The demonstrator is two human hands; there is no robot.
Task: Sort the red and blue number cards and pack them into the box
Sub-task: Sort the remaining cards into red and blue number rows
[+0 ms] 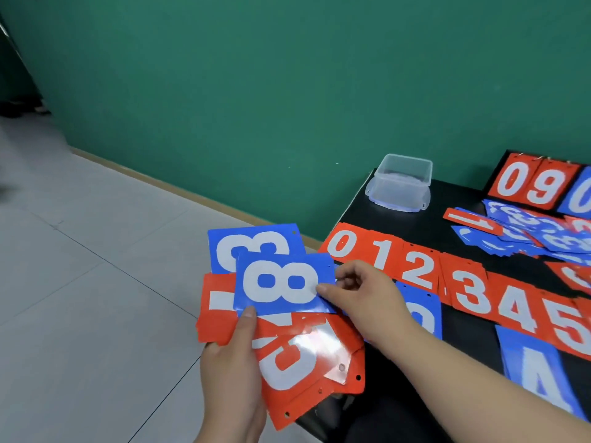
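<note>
Left hand [233,356] gripping fanned cards [307,356], right hand [361,295] pinching topmost blue 8 card [281,284]

Left of the box [401,183], 8 and 3 on blue cards [278,306]; nearer than it, 0 to 5 on red cards [412,266]; right of it, 0 9 on red flaps [515,183].

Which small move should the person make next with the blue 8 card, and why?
Probably slide the blue 8 card out of the fan and away to the right. The right hand pinches its right edge, while the left hand holds it mixed among red cards, so the colours are not yet separated.
</note>
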